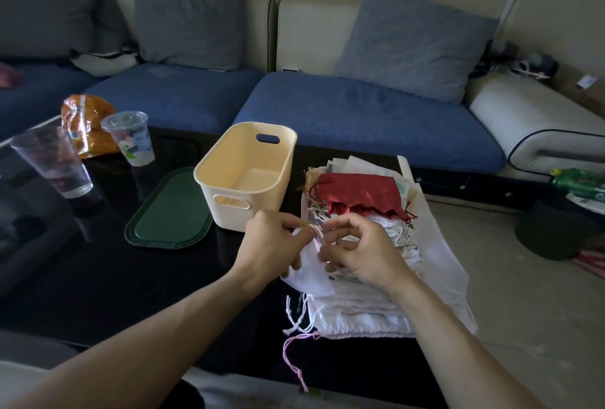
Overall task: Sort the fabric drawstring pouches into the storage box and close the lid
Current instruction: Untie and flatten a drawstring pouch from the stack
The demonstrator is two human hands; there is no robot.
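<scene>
A cream storage box (226, 159) stands open and empty on the black table, its dark green lid (168, 210) lying flat to its left. Right of the box lies a pile of drawstring pouches: a red one (360, 192) at the back, white ones (363, 307) in front with white and pink cords (296, 343) hanging off the table edge. My left hand (271, 246) and my right hand (358, 250) meet over the pile, and both pinch the top of a white pouch (309, 272) between their fingertips.
Two clear plastic cups (52, 163) (131, 138) and an orange snack bag (86, 122) stand at the table's far left. A blue sofa with grey cushions (370, 117) runs behind the table. On the floor at the right sit a dark round object (556, 232) and green packaging (579, 181).
</scene>
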